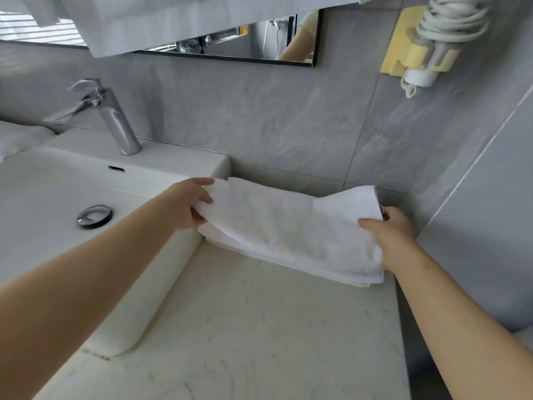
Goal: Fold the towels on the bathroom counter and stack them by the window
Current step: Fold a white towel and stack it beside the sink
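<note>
On the counter (245, 327) lies a towel (288, 226), hands (190, 206) (392, 229) gripping each end

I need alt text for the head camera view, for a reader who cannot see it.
A person's left hand and right hand grip the ends of a folded white towel at the back of a pale counter. A white sink with a chrome faucet lies to its left.

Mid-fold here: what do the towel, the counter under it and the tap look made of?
The towel looks like soft white terry cloth, probably cotton: fuzzy nap, and it sags and creases. The counter looks like pale polished stone, marble or an imitation: faint grey veins, slight sheen. The tap looks like chromed metal: mirror-bright reflections.
</note>
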A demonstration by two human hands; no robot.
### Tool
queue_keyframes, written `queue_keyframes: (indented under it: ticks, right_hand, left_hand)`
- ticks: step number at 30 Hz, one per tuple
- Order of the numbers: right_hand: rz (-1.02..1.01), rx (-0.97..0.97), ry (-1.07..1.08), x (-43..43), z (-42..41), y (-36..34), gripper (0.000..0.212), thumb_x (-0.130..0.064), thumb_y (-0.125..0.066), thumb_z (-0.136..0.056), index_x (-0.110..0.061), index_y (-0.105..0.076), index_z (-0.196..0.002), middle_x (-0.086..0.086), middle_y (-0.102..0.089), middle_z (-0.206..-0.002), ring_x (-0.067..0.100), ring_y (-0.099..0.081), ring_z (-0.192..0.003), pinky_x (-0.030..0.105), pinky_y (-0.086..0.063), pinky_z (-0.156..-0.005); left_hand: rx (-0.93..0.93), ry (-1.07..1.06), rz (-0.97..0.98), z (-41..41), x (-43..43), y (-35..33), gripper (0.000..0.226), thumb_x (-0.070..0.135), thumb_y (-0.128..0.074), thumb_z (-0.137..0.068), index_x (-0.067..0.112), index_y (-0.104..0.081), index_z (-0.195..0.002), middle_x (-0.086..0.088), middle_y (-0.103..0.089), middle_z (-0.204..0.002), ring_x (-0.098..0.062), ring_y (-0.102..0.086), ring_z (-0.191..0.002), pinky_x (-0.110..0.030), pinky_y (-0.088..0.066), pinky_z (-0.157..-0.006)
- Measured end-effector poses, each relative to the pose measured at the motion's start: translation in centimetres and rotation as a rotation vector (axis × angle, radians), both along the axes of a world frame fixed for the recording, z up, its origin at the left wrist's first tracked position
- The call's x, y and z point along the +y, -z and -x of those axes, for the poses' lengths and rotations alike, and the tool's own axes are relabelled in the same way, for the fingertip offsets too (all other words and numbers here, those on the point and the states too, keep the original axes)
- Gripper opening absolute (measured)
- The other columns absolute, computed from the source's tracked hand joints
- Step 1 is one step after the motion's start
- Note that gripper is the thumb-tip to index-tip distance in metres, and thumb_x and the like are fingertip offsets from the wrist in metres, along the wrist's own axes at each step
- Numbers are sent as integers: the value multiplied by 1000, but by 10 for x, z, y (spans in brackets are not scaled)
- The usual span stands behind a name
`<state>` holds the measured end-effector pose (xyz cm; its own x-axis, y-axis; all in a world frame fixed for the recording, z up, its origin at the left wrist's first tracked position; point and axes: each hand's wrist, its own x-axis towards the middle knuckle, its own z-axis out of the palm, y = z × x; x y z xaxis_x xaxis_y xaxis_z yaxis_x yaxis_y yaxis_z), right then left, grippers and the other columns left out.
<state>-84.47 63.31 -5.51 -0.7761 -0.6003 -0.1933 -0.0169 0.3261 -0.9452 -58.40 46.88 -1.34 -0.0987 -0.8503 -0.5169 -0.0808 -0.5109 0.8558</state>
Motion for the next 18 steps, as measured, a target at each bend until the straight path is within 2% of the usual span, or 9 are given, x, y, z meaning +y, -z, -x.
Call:
queue_keyframes:
  ticks: [3,5,7,9,12,15,18]
  right_hand:
    - [30,21,-47,12,-12,-7,35,-7,-63,-85,-9,-53,-119,5,-56,-108,25,-53,-93,34,-41,-78]
    - [58,15,-75,22,-24,-9,36,-6,-64,-84,-10,-54,-118,6,-58,-108,26,-55,-94,35,-44,-81]
    - [71,1,-110,32,-36,-9,33,-4,-64,-84,-12,-55,-114,8,-59,-110,29,-57,-96,38,-46,-84]
    - [69,-8,-148,40,-47,-7,34,-6,-65,-83,-14,-55,-114,8,-59,-113,30,-58,-100,40,-46,-86]
    - [74,-12,-210,51,-64,-6,33,-9,-66,-83,-17,-54,-114,6,-60,-112,31,-58,-102,43,-47,-89]
    - [77,-17,-272,58,-83,-5,32,-11,-66,-84,-18,-54,-113,3,-61,-106,29,-58,-98,44,-48,-88]
    - [81,-61,-340,60,-108,-3,30,-10,-65,-85,-18,-54,-112,-4,-61,-95,22,-59,-87,42,-48,-86]
  left_hand:
    - [35,50,-42,-31,20,-6,34,-6,-45,-85,20,-66,-92,-7,-57,-109,-20,-57,-82,-32,-50,-66]
    - [60,25,-66,-52,37,-8,15,4,-58,-84,15,-63,-93,-4,-64,-95,-18,-61,-77,-31,-53,-61]
    - [44,3,-52,-71,54,-3,13,10,-67,-81,13,-61,-93,-3,-66,-87,-16,-63,-73,-30,-54,-57]
    - [22,17,10,-89,70,2,10,6,-66,-82,14,-61,-83,-3,-65,-81,-15,-64,-66,-24,-54,-51]
    - [-18,36,113,-116,96,5,29,-5,-60,-83,18,-51,-67,-2,-57,-70,-15,-57,-60,-18,-51,-45]
    - [-116,43,204,-150,125,1,31,-6,-55,-84,22,-53,-71,-6,-55,-75,-20,-53,-59,-19,-46,-45]
    - [-232,17,303,-186,156,2,38,-11,-48,-83,25,-61,-79,-8,-56,-83,-25,-50,-66,-28,-42,-57]
